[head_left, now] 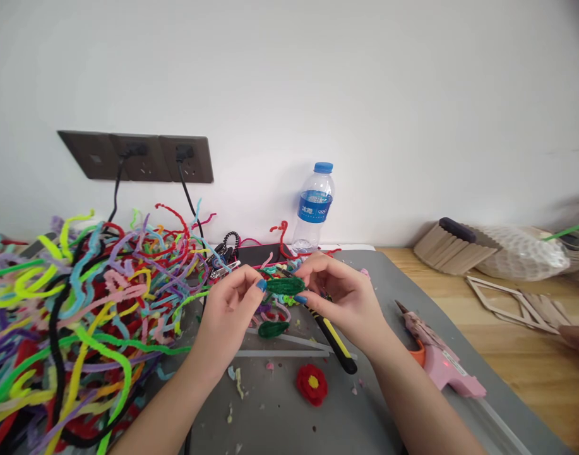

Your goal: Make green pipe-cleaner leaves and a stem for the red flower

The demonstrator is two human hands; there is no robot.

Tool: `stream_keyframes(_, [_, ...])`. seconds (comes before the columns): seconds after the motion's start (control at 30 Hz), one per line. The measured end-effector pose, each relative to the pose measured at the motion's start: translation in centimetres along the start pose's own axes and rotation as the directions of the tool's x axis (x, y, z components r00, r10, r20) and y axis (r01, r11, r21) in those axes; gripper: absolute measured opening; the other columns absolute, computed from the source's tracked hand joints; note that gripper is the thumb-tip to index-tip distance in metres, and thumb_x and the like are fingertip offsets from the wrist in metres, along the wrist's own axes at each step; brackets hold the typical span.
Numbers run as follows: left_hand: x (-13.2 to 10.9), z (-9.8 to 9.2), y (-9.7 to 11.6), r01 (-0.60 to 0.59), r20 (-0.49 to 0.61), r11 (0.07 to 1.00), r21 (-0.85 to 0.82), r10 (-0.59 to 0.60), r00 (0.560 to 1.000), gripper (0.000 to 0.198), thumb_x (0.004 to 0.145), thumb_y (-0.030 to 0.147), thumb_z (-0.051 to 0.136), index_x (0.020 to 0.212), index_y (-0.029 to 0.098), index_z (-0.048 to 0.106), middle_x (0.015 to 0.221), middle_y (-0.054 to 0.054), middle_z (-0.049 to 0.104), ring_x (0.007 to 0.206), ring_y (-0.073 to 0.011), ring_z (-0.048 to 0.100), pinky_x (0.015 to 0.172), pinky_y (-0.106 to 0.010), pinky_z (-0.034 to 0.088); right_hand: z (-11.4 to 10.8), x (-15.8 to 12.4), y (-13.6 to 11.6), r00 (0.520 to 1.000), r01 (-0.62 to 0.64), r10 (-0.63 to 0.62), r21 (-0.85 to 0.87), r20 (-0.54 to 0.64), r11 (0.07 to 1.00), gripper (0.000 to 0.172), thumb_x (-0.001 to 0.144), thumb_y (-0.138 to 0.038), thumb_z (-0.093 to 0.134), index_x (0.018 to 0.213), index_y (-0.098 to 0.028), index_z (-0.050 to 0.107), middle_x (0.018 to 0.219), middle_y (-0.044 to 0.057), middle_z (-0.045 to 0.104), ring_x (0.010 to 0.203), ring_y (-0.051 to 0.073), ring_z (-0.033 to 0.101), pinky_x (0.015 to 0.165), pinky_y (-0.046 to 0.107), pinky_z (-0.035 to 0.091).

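My left hand [235, 309] pinches the left end of a dark green fuzzy leaf shape [285, 285], and my right hand [341, 300] pinches its right end. The leaf is held level above the grey mat [270, 411]. Just below it a second green leaf [273, 328] lies on the mat. A red flower with a yellow centre [312, 384] rests nearer to me. Under my right hand a yellow and black cutter [334, 341] lies slanted beside translucent glue sticks [284, 354].
A big heap of coloured pipe cleaners [95, 316] covers the left side. Behind my hands a plastic bottle [314, 208] leans at the wall. A pink glue gun [447, 360] lies right; another person's hand [578, 338] is near wooden sticks [545, 309].
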State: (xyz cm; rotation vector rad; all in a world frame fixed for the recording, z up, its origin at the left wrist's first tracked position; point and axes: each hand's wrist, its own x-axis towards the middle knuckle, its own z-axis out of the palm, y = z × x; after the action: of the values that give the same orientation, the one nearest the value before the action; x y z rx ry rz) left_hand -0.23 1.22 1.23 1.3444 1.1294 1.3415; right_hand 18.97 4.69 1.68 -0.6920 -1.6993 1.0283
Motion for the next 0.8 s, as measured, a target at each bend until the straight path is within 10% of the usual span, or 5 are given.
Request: stream_keyframes(0.8, [0.03,0.21,0.34,-0.015,-0.031,1.000,0.012,0.015,0.999,0.022,0.090,0.035,0.059,0.074,0.020,0.057,0.066,0.005,0.041,0.057,-0.0105,0.038,0.049,-0.019,0.036,0.03,-0.15,0.02,0.997,0.005,-0.010,0.060,0.082,0.998,0.010,0.085,-0.016,0.073,0.091,-0.023,0.069,0.087,0.002,0.061,0.067,0.013,0.046,0.058,0.026,0.039])
